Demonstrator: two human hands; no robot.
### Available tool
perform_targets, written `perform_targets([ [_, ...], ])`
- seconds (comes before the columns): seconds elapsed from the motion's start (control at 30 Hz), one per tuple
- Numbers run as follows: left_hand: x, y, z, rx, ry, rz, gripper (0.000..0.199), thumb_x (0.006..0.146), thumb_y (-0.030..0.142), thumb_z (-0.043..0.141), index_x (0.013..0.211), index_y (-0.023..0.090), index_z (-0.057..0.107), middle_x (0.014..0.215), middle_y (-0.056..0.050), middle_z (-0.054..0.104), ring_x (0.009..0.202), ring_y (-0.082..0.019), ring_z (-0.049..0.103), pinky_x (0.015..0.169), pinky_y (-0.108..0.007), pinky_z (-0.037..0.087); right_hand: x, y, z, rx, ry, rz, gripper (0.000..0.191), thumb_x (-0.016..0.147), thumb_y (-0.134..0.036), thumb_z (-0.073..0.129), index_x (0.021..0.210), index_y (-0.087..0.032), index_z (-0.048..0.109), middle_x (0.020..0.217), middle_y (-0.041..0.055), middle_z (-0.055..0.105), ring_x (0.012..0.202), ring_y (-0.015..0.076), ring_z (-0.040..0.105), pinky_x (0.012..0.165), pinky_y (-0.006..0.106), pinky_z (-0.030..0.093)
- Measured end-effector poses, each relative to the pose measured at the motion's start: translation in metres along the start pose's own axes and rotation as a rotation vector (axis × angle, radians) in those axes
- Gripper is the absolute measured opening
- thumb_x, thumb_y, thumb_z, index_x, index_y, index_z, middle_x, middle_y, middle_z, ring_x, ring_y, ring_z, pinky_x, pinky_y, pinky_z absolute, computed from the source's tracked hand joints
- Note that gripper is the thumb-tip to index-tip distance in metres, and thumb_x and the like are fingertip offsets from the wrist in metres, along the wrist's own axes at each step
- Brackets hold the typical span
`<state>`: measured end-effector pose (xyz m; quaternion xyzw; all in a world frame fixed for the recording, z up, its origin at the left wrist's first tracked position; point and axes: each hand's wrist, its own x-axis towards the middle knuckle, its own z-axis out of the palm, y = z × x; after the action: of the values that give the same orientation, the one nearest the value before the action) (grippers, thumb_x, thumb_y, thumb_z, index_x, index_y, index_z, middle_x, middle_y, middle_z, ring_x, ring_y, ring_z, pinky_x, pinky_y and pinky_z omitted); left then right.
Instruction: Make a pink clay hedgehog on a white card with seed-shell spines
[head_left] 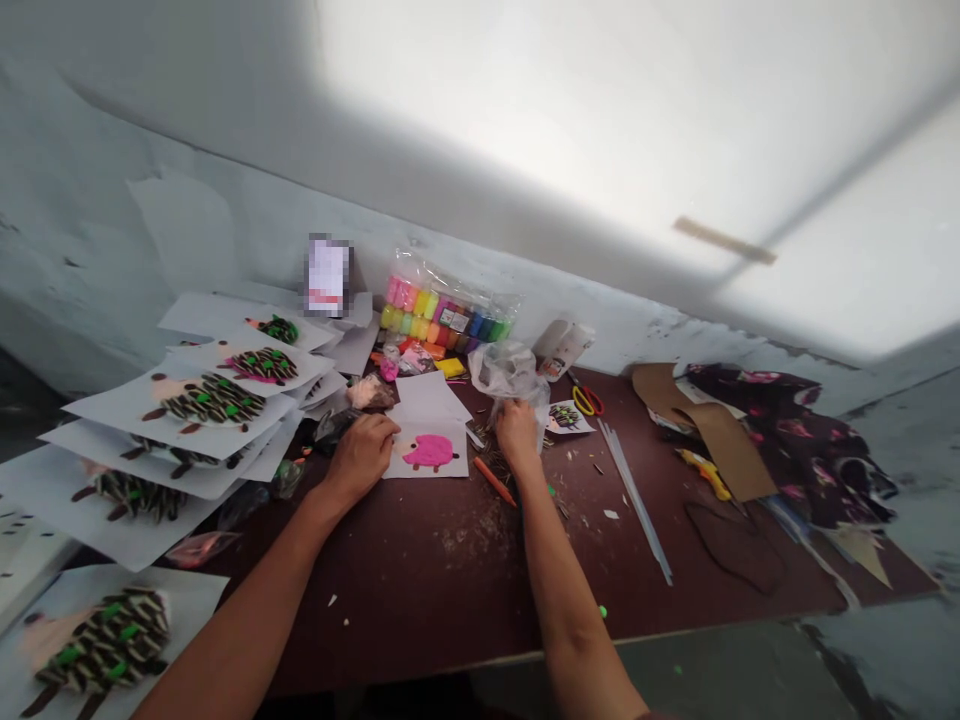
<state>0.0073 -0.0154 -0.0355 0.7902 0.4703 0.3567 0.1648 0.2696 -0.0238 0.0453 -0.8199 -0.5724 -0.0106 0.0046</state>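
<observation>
A white sheet (450, 466) with a pink clay hedgehog (429, 451) lies at the middle of the table. My left hand (365, 452) rests at the sheet's left edge, its fingers bent together; what they hold, if anything, is hidden. To the right of the sheet, my right hand (517, 432) is at a clear plastic bag (510, 368), its fingertips hidden against the plastic. Small dark sticks (487, 445) lie between the sheet and that hand. Below them is an orange tool (493, 481).
Finished hedgehog sheets (217, 400) are stacked on the left. A pack of coloured clay (446, 315) leans on the wall. Scissors (587, 400), glue sticks (636, 500), a yellow glue gun (705, 474), brown card (727, 450) and dark flowered cloth (802, 440) lie on the right.
</observation>
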Motion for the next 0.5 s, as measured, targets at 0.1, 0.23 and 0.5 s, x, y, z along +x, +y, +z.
perform_targets([
  [0.1,0.0,-0.001,0.0,0.009,0.001,0.0,0.028,0.085,0.013,0.047,0.089,0.02,0.074,0.094,-0.01,0.073,0.094,-0.026,0.065,0.088,-0.041,0.055,0.003,0.003,0.004,-0.015,-0.009,0.082,0.036,0.101,-0.024,0.049,0.126,-0.004,0.066,0.127,0.026,0.064,0.119,0.0299,0.062,0.093,0.033,0.047],
  [0.23,0.0,-0.002,0.001,0.0,-0.008,0.009,0.029,0.085,0.013,0.047,0.089,0.02,0.074,0.094,-0.01,0.073,0.093,-0.027,0.065,0.088,-0.043,0.055,0.007,0.007,0.008,-0.026,-0.014,0.153,0.038,0.101,-0.023,0.046,0.124,-0.002,0.067,0.125,0.0298,0.063,0.116,0.0315,0.064,0.088,0.036,0.05],
  [0.5,0.0,0.001,-0.002,0.002,-0.005,0.004,0.029,0.085,0.013,0.046,0.088,0.02,0.074,0.093,-0.011,0.073,0.093,-0.027,0.065,0.087,-0.043,0.055,0.007,0.003,0.018,-0.056,0.019,0.166,0.049,0.103,-0.04,0.041,0.121,-0.005,0.07,0.132,0.031,0.057,0.126,0.0375,0.056,0.089,0.043,0.052],
])
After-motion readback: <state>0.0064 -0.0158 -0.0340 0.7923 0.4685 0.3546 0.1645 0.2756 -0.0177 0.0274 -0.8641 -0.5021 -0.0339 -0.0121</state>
